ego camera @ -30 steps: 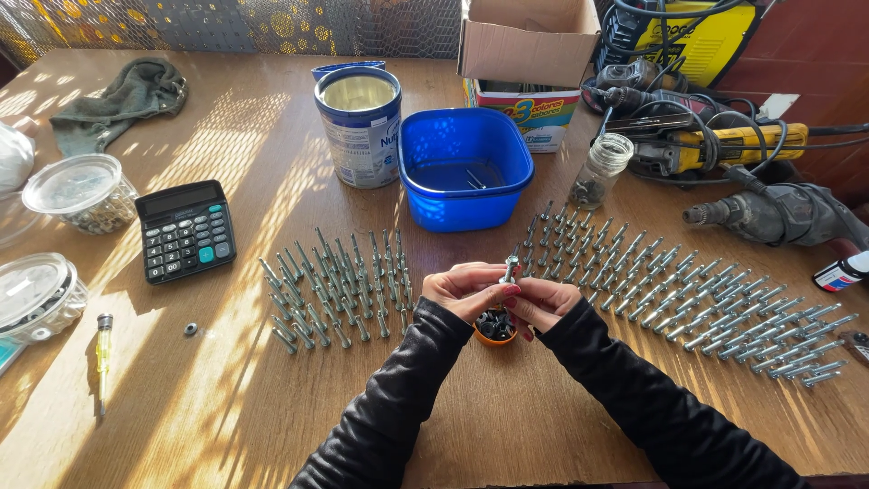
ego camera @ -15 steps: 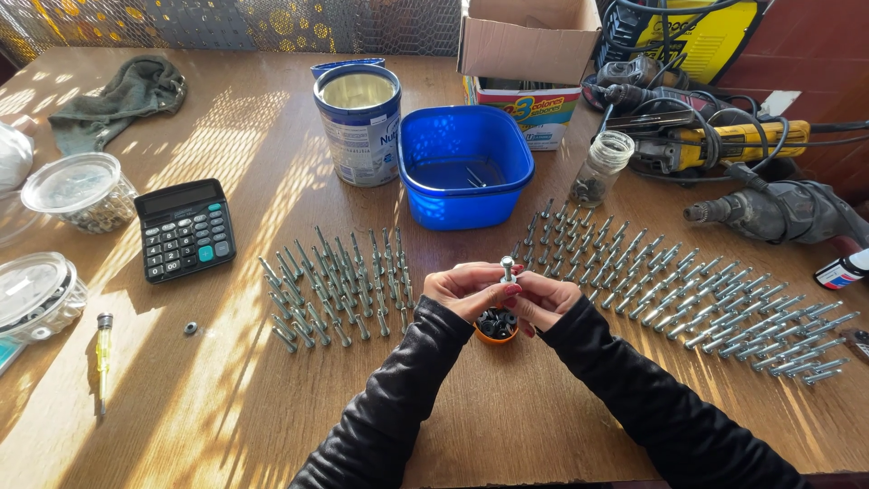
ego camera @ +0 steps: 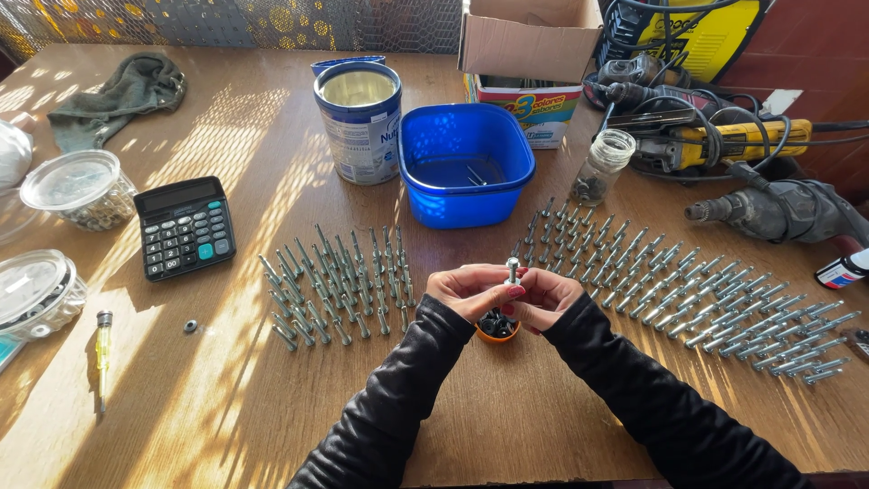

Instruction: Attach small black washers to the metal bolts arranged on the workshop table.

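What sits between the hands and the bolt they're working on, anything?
Nothing visible. Left hand and right hand both grip the bolt directly, upright between their fingertips, above the small orange cup of dark nuts. The rows of bolts lie off to the sides.

Bolt rows (ego camera: pixel 339 285) left of hands, more bolts (ego camera: pixel 706 299) right, tub (ego camera: pixel 466 177) behind, calculator (ego camera: pixel 186 226) far left.

Long black sleeves (ego camera: pixel 389 407), red-painted fingernails (ego camera: pixel 517 292).

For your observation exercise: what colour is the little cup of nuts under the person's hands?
The little cup is orange, seen in the head view below both hands.
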